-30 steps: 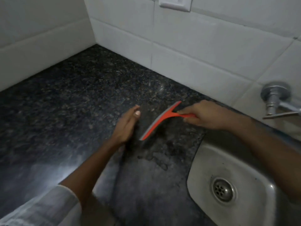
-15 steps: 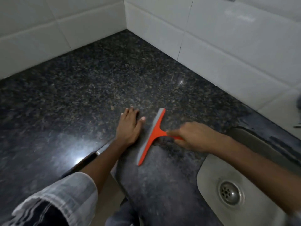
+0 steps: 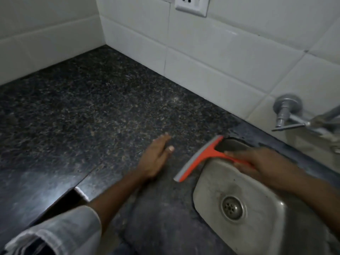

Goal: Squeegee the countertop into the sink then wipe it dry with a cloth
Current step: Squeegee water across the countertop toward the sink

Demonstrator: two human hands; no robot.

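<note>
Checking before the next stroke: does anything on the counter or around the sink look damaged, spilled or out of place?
One thing: the countertop has a pale chipped corner at a step in its front edge. Otherwise nothing stands out; the right hand holds the squeegee at the sink rim.

Glossy speckled stone countertop (image 3: 110,115), dull steel sink (image 3: 257,196), plastic squeegee (image 3: 200,157).

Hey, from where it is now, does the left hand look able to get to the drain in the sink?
Probably not straight away. The left hand lies flat on the countertop, and the squeegee and the right hand gripping it sit between it and the drain. It would likely have to come round nearer the front edge.
</note>
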